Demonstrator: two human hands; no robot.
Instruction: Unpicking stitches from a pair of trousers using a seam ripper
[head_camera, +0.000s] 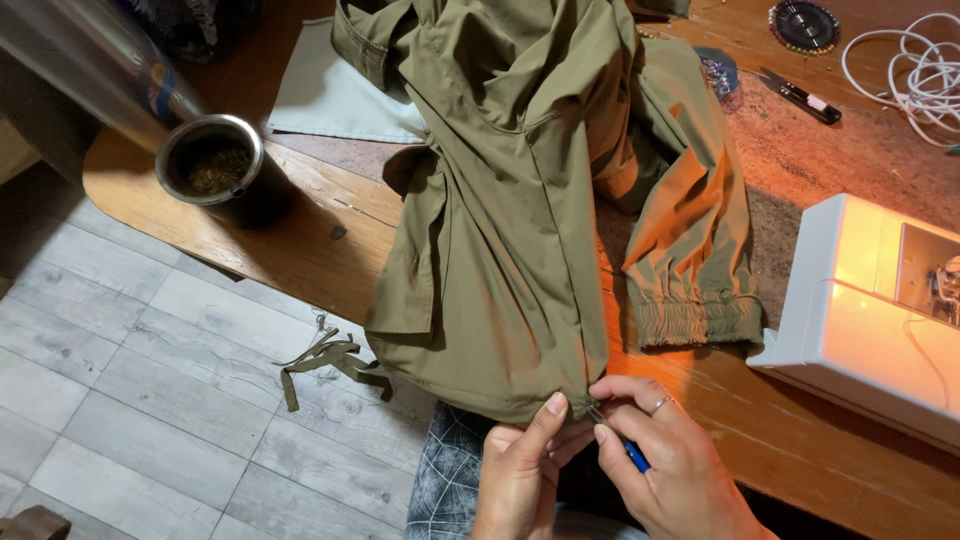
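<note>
Olive garment hem (tool half-hidden)

Olive garment is spread on wooden worktop; hem pinched by left hand, blue-handled tool held by right hand. White sewing machine is seen nr right edge.

A home sewing corner: white sewing machine on a wooden table.

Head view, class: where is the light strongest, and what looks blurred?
Head view: warm glare washes out the white sewing machine at right and tints the olive garment; the floor stays cooler and dimmer; the shiny tube at top left is blurred.
</note>
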